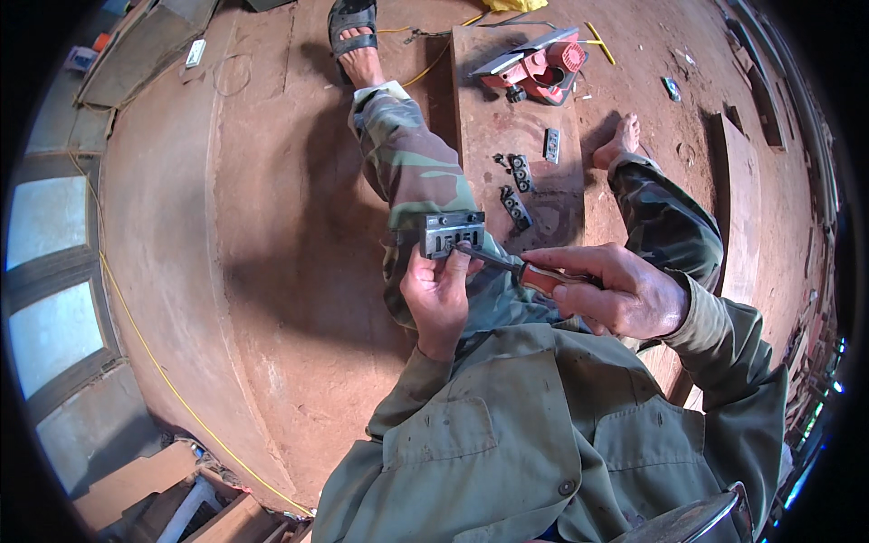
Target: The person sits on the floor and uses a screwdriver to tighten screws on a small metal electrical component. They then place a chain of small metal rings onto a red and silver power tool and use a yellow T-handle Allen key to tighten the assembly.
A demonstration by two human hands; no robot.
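Note:
My left hand [438,294] grips a dark slotted metal block [452,237] by its lower edge, above my camouflage-trousered thigh. Closed round the red handle of a screwdriver [540,279] is my right hand [625,288]. The screwdriver's shaft points left, and its tip meets the lower part of the block, close to my left thumb. Just where the tip sits is too small to tell. On the wooden board ahead lie two dark metal pieces with round holes [520,173] [516,208] and a lighter small plate [552,145].
At the board's [480,113] far end rests a red electric planer [543,68] on its side. A yellow rod-like tool [600,43] lies beside it. A yellow cord [154,357] runs along the left. Wood scraps [136,489] are piled at lower left, planks [742,204] at right.

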